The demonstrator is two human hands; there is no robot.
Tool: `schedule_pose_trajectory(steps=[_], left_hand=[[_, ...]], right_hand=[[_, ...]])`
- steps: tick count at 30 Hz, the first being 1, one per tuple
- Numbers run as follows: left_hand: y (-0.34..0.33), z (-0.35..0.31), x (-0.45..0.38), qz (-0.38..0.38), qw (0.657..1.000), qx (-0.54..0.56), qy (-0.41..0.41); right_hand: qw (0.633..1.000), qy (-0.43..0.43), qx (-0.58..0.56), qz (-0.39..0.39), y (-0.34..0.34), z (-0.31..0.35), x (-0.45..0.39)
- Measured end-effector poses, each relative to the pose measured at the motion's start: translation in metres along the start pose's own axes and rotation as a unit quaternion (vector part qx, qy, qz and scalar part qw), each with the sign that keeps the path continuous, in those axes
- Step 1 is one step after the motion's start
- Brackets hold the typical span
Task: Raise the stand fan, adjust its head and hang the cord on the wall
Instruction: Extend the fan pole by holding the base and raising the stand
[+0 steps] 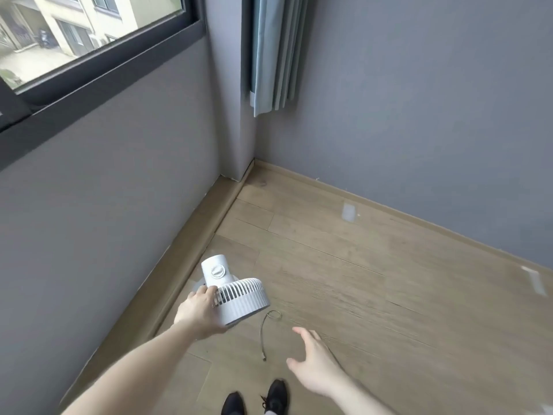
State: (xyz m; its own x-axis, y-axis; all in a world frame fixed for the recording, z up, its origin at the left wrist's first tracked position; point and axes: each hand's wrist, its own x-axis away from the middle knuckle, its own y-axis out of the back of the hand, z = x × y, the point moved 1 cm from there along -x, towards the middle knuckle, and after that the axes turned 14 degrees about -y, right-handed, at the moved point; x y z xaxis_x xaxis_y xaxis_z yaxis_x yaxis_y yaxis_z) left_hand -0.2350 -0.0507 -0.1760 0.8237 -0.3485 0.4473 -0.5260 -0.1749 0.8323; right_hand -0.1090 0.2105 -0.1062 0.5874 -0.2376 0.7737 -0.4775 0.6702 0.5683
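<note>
Left hand (200, 310) round fan head (239, 301) (gripping).

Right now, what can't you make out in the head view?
- Stand and base of the fan: hidden under its head and the left hand.
- Cord: plug end too small to identify; no visible link to the fan.
- Right hand: motion-blurred, palm hidden.
- Wall hook: none visible.

Stand fan (236, 298) near the left wall's skirting board (191, 262), left hand (199, 310) on its head's left edge. Cord (266, 327) on floor (374, 280) just right of fan. Right hand (314, 363) right of cord, shoes (257, 396) below.
</note>
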Motion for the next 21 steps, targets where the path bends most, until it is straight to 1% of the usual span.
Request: schedule_pose_trajectory(steps=[3,7,10,12,16,21], left_hand=[[-0.003,-0.017,-0.005,-0.043,0.998,0.003,0.035],[-0.003,-0.05,-0.023,-0.042,0.997,0.005,0.069],[-0.004,-0.077,-0.039,-0.048,0.992,0.036,0.115],[-0.007,-0.096,-0.049,-0.059,0.984,0.069,0.15],[-0.016,-0.131,-0.064,-0.054,0.965,0.127,0.221],[-0.027,-0.171,-0.079,-0.035,0.944,0.177,0.278]], right_hand=[[0.999,-0.022,-0.021,0.019,-0.005,0.0,-0.012],[0.995,-0.052,-0.076,0.029,-0.008,-0.003,-0.025],[0.993,-0.063,-0.092,0.034,-0.005,-0.013,-0.036],[0.992,-0.069,-0.102,0.032,0.003,-0.022,-0.045],[0.989,-0.081,-0.125,0.01,0.02,-0.038,-0.067],[0.991,-0.077,-0.113,0.009,0.03,-0.051,-0.093]])
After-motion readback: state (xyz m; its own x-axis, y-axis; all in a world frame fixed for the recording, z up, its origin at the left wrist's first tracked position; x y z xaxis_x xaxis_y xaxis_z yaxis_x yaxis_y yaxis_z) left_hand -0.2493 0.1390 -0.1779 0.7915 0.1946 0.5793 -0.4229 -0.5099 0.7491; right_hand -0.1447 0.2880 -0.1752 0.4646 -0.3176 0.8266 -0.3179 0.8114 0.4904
